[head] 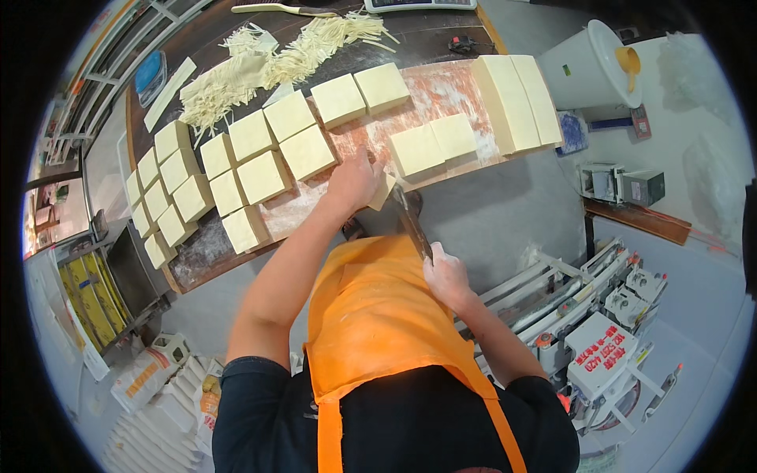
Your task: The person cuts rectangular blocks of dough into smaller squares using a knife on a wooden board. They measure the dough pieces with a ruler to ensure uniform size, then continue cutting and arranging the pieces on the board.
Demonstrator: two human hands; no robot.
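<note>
My left hand rests at the near edge of the floured wooden board, its fingers at a small pale piece of dough sheet; whether it grips the piece I cannot tell. My right hand is closed around the handle of a long-bladed knife, whose far end is beside that piece. Just right of my left hand lie two stacks of cut dough sheets. Several more square stacks stand in rows to the left. Long uncut stacks lie at the board's right end.
Cut noodle strips and a long dough strip lie on the dark table behind. A scale stands at the far edge, a white bucket at the right. Machinery stands at the lower right, sacks at the lower left.
</note>
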